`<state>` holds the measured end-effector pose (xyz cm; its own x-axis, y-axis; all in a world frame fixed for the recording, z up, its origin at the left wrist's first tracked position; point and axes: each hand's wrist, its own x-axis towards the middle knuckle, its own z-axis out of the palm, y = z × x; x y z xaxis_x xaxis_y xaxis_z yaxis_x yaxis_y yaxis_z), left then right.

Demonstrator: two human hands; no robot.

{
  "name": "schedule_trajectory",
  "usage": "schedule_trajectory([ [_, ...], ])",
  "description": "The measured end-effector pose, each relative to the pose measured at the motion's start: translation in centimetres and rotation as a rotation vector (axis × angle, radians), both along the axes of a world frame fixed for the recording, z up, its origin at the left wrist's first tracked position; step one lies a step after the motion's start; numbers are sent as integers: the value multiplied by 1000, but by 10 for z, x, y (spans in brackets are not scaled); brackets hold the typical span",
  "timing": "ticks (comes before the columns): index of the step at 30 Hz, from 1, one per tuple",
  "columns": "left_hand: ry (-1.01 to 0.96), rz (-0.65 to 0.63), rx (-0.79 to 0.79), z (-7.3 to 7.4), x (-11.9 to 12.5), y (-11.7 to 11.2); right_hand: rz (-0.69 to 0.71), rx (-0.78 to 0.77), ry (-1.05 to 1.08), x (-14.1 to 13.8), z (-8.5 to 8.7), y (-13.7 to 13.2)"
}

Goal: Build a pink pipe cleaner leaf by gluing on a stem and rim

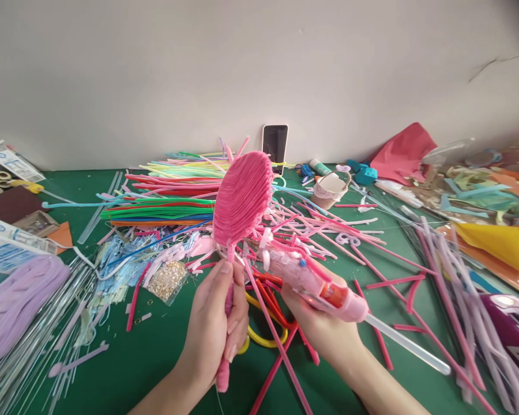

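Head view. The pink paddle-shaped piece of ribbed chenille stems [243,199], broad rounded head on a slim wrapped handle, is held up over the middle of the green desk [155,346], clear of the surface. Left hand [218,320]: curled round the handle, thumb pressed along it just under the head. Right hand [324,331]: wrapped about the body of a pale pink hot-glue gun [311,279], a translucent white glue stick [409,343] protruding from its rear. Trigger finger hidden; cannot tell whether squeezed.

Risks (judgement): front end of gun sits near the neck, close to the left fingertips; a slip of either wrist could bring hot nozzle or glue onto skin. Excess glue could mat the pile. The neck looks thin against the wide head; twisting there might bend or loosen it. A long thin pink stem [281,346] slants down between the hands and could snag or catch a drip; cannot tell whether it is attached. Any drip could fall on the loops of yellow and red handles [266,340] below.

Orientation: long axis steep, nearly upright, leaning slightly right at the top. Head points up and away, toward the pale wall [155,75]; handle's butt end points down toward the wearer. Ribbed broad face is turned to the camera.
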<state>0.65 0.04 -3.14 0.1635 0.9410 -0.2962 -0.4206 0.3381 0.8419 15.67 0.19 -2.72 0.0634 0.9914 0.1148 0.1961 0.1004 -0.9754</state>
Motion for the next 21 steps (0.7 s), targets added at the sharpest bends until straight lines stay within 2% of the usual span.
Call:
schedule_trajectory([
  [5,2,-2,11,-1,1,-1,-10,-75,0,-6,-1,-2],
  [12,1,-17,4,1,2,-2,-36,-21,-18,-3,0,-1],
  [21,-9,-9,-1,0,0,0,-3,-35,-105,1,-4,-2],
])
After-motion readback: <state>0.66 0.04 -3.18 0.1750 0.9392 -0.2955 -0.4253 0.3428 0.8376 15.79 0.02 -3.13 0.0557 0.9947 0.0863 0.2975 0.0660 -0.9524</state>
